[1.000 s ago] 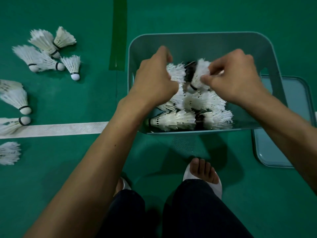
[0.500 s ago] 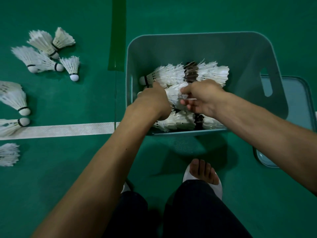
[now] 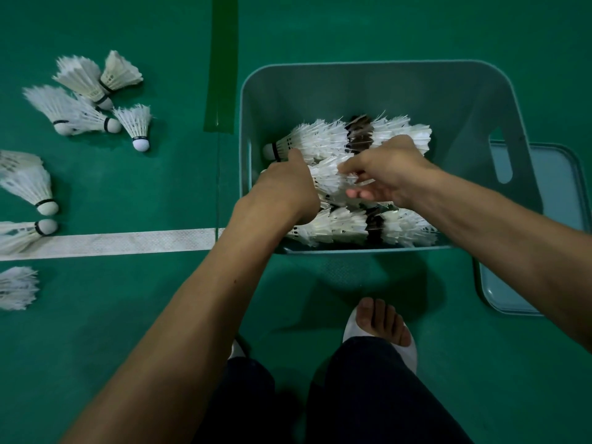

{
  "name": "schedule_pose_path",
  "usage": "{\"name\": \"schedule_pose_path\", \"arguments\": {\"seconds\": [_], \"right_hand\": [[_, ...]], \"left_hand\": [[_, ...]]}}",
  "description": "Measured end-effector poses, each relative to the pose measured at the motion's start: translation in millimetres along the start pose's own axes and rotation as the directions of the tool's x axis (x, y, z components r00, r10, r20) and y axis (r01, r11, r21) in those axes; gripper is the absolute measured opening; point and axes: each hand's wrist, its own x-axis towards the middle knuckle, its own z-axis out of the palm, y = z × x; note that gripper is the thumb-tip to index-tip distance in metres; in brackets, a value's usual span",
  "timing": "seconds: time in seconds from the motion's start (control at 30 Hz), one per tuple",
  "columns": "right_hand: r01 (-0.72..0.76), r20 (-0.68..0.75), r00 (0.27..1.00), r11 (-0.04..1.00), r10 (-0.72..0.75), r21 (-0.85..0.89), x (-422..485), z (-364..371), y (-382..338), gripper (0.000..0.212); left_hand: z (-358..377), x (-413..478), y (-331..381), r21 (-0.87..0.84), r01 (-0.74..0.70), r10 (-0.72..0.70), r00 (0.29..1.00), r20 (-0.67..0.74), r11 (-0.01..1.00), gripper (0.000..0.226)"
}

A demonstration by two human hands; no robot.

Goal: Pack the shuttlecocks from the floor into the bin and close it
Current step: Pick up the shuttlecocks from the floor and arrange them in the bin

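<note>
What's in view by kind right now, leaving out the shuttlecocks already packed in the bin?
Shuttlecocks on the floor: 8 clear (a 9th may lie behind one at the left edge)
Bin: 1
Lid: 1
Total: 10

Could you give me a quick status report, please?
Left hand and right hand gripping row of white feather shuttlecocks inside teal plastic bin. Loose shuttlecocks on green floor. Teal lid off.

Print on the shuttlecocks (image 3: 134,121) is unreadably small
</note>
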Motion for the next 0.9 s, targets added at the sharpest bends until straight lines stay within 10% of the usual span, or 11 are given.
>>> {"name": "schedule_pose_path", "arguments": {"seconds": [0.13, 0.27, 0.53, 0.9], "right_hand": [[0.117, -0.105, 0.986, 0.987, -0.129, -0.113, -13.2, -12.3, 2.6, 0.022], [0.355, -0.263, 0.819, 0.811, -0.509, -0.465, -34.1, -32.2, -6.9, 0.017], [0.665, -0.098, 0.614, 0.579, -0.784, -0.471, -76.2, 28.7, -74.9, 0.016], [0.765, 0.500, 0.574, 0.206, -0.649, -0.610, -50.5, 138.5, -141.7, 0.020]], "left_hand": [[-4.9, -6.5, 1.5, 0.005, -0.014, 0.014, 1.000, -0.026, 1.000, 0.063], [-19.7, -21.3, 2.1, -0.016, -0.127, 0.119, 0.964, -0.239, 0.992, 0.047], [-64.7, -53.1, -50.7, -0.182, -0.304, 0.082, 0.686, -0.723, 0.935, 0.019], [-56.1, 20.8, -224.7, -0.448, 0.211, -0.407, 0.819, -0.404, 0.869, 0.055]]}}
